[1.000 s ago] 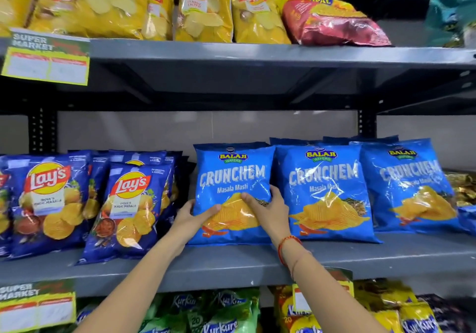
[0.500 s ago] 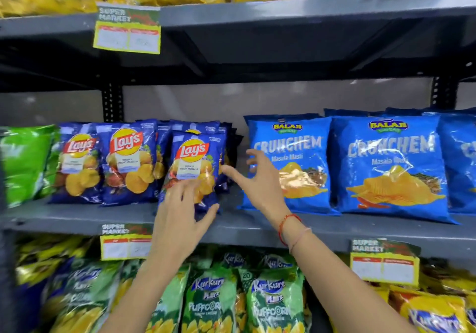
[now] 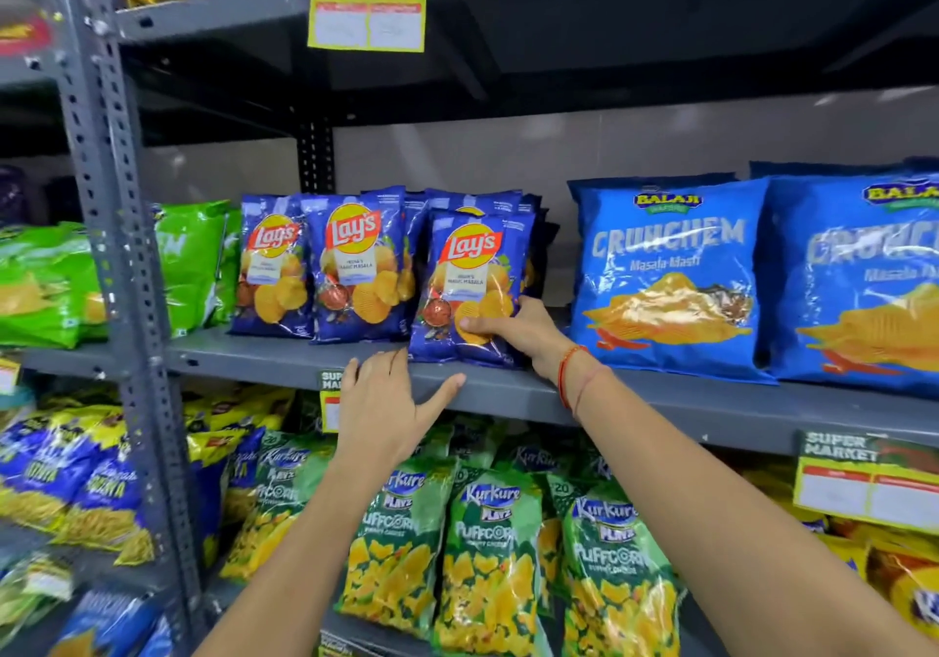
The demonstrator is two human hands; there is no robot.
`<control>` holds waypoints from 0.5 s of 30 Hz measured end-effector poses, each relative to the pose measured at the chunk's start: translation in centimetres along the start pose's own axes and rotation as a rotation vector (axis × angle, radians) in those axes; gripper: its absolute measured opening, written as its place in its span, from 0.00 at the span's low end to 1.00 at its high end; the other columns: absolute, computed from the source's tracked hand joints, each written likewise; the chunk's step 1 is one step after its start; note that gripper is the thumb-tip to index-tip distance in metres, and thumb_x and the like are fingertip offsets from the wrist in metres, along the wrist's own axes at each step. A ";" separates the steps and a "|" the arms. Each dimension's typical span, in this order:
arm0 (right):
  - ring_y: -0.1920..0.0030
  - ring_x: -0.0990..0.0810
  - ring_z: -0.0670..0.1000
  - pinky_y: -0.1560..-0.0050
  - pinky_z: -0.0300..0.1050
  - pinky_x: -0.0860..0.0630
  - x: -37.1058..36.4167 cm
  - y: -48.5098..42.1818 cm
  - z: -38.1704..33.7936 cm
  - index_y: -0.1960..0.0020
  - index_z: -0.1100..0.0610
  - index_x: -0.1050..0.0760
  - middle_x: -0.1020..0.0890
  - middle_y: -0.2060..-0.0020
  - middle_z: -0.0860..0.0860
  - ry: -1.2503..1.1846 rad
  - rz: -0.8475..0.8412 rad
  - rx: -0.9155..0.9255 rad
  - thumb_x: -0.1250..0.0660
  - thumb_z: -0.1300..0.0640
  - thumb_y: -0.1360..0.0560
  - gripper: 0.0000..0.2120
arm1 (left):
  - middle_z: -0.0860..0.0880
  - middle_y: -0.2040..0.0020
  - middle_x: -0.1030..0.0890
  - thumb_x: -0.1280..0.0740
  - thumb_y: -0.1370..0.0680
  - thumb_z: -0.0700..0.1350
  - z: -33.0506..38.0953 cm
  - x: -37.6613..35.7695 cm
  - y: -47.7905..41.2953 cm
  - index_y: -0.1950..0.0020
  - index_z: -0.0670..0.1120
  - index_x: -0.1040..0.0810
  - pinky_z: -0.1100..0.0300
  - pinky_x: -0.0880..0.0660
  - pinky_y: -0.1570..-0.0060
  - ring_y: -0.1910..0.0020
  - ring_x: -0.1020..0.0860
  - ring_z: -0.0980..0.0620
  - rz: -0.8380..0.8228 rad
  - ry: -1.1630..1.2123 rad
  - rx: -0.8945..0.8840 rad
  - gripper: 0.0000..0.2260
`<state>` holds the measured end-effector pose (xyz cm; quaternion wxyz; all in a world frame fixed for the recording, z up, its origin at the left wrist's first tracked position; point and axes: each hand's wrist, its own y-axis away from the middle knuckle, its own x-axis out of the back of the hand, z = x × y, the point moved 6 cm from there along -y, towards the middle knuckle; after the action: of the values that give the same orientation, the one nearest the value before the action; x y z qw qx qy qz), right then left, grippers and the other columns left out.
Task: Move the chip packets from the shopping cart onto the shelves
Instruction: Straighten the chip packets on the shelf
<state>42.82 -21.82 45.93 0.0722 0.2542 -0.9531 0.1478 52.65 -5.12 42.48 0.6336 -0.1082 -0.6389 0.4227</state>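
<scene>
Several dark blue Lay's packets stand on the grey middle shelf (image 3: 284,359). My right hand (image 3: 518,328) grips the lower right corner of the front right Lay's packet (image 3: 470,270), thumb across its front. Spread open, my left hand (image 3: 386,405) rests against the shelf's front edge just below that packet, holding nothing. To the right stand big light blue Crunchem packets (image 3: 665,270). No shopping cart is in view.
A perforated grey upright (image 3: 109,229) divides the racks at left, with green packets (image 3: 45,285) beyond it. Green Kurkure Puffcorn packets (image 3: 488,555) fill the shelf below. Yellow price tags (image 3: 368,5) hang from the shelf edges. Yellow packets sit on the top shelf.
Both hands left the Crunchem packet and moved left. My right hand has taken hold of the front Lay's packet; my left hand dropped to the shelf edge. The view swung left and down.
</scene>
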 end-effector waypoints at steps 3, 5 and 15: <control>0.45 0.19 0.54 0.39 0.54 0.23 0.0 0.5 -0.7 0.42 0.58 0.26 0.17 0.46 0.54 -0.050 0.038 0.046 0.19 0.44 0.58 0.46 | 0.43 0.42 0.20 0.59 0.31 0.74 0.2 0.0 0.0 0.40 0.40 0.25 0.46 0.36 0.35 0.40 0.25 0.45 -0.004 -0.004 -0.002 0.45; 0.45 0.19 0.55 0.39 0.56 0.23 0.0 0.3 -1.4 0.41 0.58 0.26 0.17 0.46 0.55 -0.081 0.046 0.104 0.18 0.49 0.52 0.42 | 0.42 0.44 0.19 0.61 0.31 0.74 0.3 0.1 0.1 0.43 0.39 0.23 0.46 0.35 0.36 0.42 0.24 0.44 -0.002 -0.011 -0.010 0.46; 0.38 0.25 0.57 0.37 0.51 0.26 -1.0 -0.3 -2.1 0.40 0.59 0.28 0.22 0.40 0.57 0.215 0.132 0.148 0.19 0.50 0.41 0.34 | 0.41 0.43 0.19 0.61 0.30 0.73 0.2 -0.3 0.2 0.43 0.37 0.23 0.44 0.34 0.36 0.41 0.23 0.44 -0.018 0.007 0.000 0.47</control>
<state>43.96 -20.98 47.77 0.1450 0.1786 -0.9409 0.2485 52.48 -5.30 42.16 0.6394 -0.1038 -0.6378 0.4166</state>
